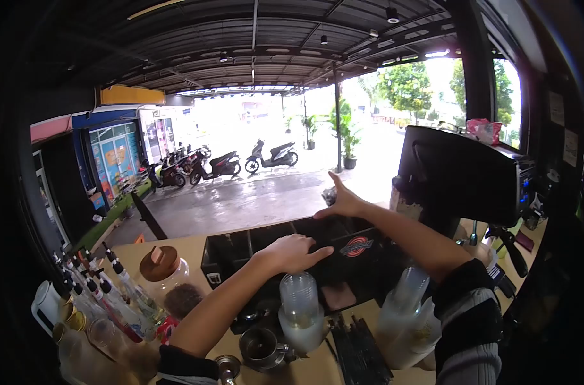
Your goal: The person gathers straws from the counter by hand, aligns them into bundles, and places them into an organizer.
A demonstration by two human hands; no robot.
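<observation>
My left hand point(295, 253) is over the front part of a black compartment box point(247, 247), fingers apart, palm down. Just below it stands a stack of clear plastic cups point(299, 298). My right hand point(343, 200) is raised at the box's back edge, thumb and index finger spread wide. A small clear crinkled object point(330, 195) shows behind its fingers; whether the hand touches it, I cannot tell. The box has a round red logo point(356, 246) on its front.
Syrup bottles point(115, 292) and a wooden-lidded jar point(159, 264) stand left. A metal pitcher point(263, 348), black straws point(359, 353) and more cups point(404, 301) are nearest me. A coffee machine point(462, 176) stands right. Motorbikes point(215, 167) are parked outside.
</observation>
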